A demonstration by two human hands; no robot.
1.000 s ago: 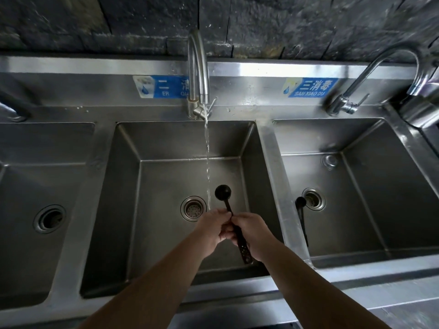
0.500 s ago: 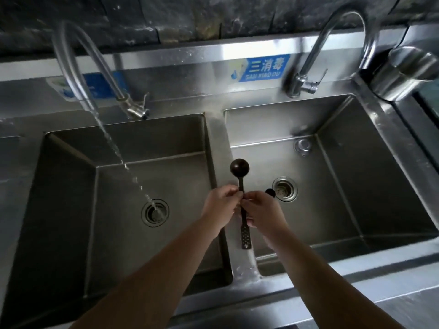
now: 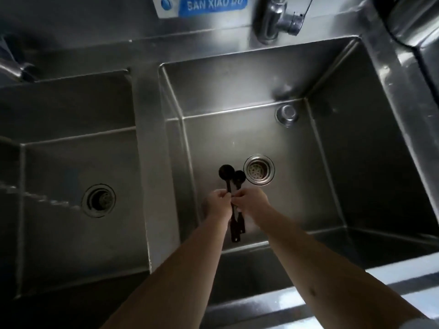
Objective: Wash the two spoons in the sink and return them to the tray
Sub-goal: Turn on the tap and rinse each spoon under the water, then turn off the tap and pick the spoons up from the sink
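Two dark long-handled spoons lie side by side over the right sink basin [image 3: 361, 162], just left of its drain [image 3: 259, 170]. The left spoon [image 3: 226, 172] has its round bowl pointing away from me and its handle running down between my hands. The right spoon [image 3: 240, 177] sits slightly lower against it. My left hand [image 3: 216, 206] pinches the left spoon's handle. My right hand [image 3: 252, 202] is closed on the right spoon's handle. Both handle ends stick out below my hands. No tray is in view.
The left basin [image 3: 71, 157] has a drain [image 3: 98, 200], and a stream of water [image 3: 42, 198] falls into it. A steel divider [image 3: 152, 162] separates the basins. A faucet base [image 3: 275, 20], a blue label [image 3: 211, 4] and a round metal fitting [image 3: 287, 114] are at the back.
My hands carried the spoon from the running water in the left basin across the divider into the right basin. It now lies next to the second spoon, which my right hand has closed on.
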